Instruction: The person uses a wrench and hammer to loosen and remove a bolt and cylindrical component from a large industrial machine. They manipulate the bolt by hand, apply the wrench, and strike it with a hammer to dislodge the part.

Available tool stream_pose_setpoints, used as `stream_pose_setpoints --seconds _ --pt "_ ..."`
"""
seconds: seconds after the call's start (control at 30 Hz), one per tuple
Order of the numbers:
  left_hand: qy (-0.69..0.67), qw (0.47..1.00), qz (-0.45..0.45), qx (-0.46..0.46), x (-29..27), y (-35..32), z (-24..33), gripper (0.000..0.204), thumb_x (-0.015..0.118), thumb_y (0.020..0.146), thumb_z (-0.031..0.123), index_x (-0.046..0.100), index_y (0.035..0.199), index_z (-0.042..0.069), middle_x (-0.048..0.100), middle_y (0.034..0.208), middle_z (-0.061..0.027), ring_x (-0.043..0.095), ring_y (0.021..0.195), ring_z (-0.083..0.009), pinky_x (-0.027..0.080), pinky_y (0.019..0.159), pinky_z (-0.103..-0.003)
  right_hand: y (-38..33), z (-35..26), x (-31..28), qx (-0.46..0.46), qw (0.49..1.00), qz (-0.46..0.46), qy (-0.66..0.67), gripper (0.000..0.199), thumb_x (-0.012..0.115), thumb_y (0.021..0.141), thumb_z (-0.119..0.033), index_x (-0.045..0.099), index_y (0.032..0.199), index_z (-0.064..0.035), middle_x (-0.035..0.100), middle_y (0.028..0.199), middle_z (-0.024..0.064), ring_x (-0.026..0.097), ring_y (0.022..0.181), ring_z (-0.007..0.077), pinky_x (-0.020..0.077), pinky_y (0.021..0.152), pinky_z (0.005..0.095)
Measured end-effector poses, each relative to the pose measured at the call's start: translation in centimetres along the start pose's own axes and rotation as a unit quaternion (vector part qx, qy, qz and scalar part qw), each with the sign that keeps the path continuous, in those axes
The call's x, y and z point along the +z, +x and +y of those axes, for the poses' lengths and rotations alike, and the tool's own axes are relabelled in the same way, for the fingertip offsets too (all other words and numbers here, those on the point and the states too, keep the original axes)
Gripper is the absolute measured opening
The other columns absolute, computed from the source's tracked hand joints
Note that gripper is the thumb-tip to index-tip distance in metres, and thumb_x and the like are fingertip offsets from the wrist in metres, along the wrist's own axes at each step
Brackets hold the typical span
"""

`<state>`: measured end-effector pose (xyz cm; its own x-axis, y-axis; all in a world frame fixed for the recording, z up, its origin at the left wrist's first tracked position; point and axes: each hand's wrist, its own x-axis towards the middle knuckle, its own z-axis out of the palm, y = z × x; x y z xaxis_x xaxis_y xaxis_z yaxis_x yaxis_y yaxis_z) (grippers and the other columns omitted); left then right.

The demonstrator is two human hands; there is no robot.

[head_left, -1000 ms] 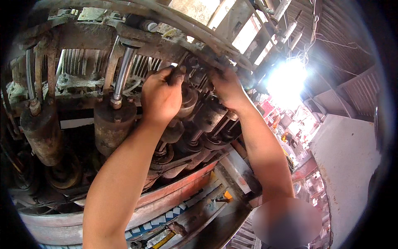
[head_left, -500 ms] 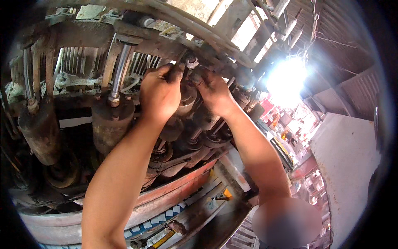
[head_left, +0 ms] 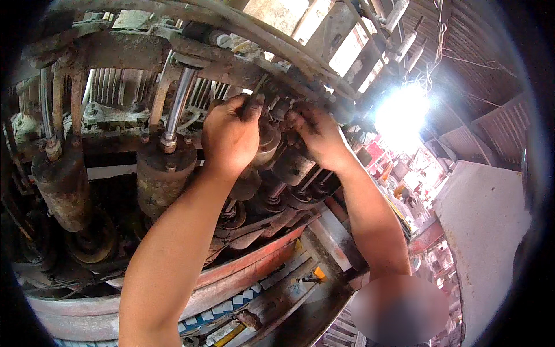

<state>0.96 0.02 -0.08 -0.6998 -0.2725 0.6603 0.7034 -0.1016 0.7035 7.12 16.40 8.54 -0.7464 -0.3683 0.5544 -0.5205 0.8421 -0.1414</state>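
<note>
My left hand (head_left: 232,137) is raised to the machine, its fingers curled and the thumb pressed against them. Whatever lies in that grip is hidden. Close beside it, my right hand (head_left: 317,134) bends its blackened fingers round a small metal fitting (head_left: 280,109) between the two hands. Just below the fitting stands a grimy metal cylinder (head_left: 267,143), partly covered by my left hand. Dark grease marks the fingertips of both hands.
Two larger cylinders with shiny rods, one far left (head_left: 62,188) and one nearer (head_left: 165,176), hang beside my left arm. Hoses (head_left: 254,26) cross above. Below runs a curved reddish rim (head_left: 248,257). A bright lamp (head_left: 403,110) glares at right, near a pale panel (head_left: 483,231).
The machine sits slightly lower and further right in view, and both hands appear shifted likewise. My right hand has come over the fitting, which showed more plainly before.
</note>
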Motion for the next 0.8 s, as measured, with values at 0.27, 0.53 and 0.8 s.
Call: stream_pose_setpoints --seconds 0.27,0.53,0.8 --pt "-0.063 0.998 -0.004 -0.024 0.4 0.1 -0.1 0.029 0.060 0.087 0.029 0.067 0.090 0.002 0.065 0.082 -0.0210 0.061 0.079 -0.0391 0.046 0.071 -0.040 1.9 -1.6 -2.0 -0.103 0.985 0.033 -0.133 0.034 0.052 0.093 -0.017 0.056 0.125 -0.0045 0.061 0.110 0.0193 0.060 0.093 0.0272 0.0446 0.083 0.0372" --pt "-0.036 0.999 0.007 -0.011 -0.3 -0.2 0.2 0.027 0.059 0.087 0.029 0.067 0.090 0.003 0.064 0.080 -0.0209 0.060 0.079 -0.0405 0.046 0.070 -0.043 2.2 -3.3 -1.2 0.009 0.999 -0.009 0.040 0.031 0.049 0.092 -0.016 0.059 0.118 -0.0041 0.060 0.115 0.0167 0.057 0.104 0.0273 0.0425 0.093 0.0345" --pt "-0.078 0.997 0.009 0.007 0.5 0.0 -1.1 0.029 0.060 0.086 0.031 0.067 0.090 0.003 0.064 0.080 -0.0209 0.060 0.079 -0.0411 0.046 0.071 -0.043 1.2 3.2 3.0 -0.108 0.994 -0.011 0.003 0.029 0.053 0.095 -0.016 0.055 0.118 0.0020 0.062 0.107 0.0107 0.053 0.099 0.0160 0.0420 0.091 0.0311"
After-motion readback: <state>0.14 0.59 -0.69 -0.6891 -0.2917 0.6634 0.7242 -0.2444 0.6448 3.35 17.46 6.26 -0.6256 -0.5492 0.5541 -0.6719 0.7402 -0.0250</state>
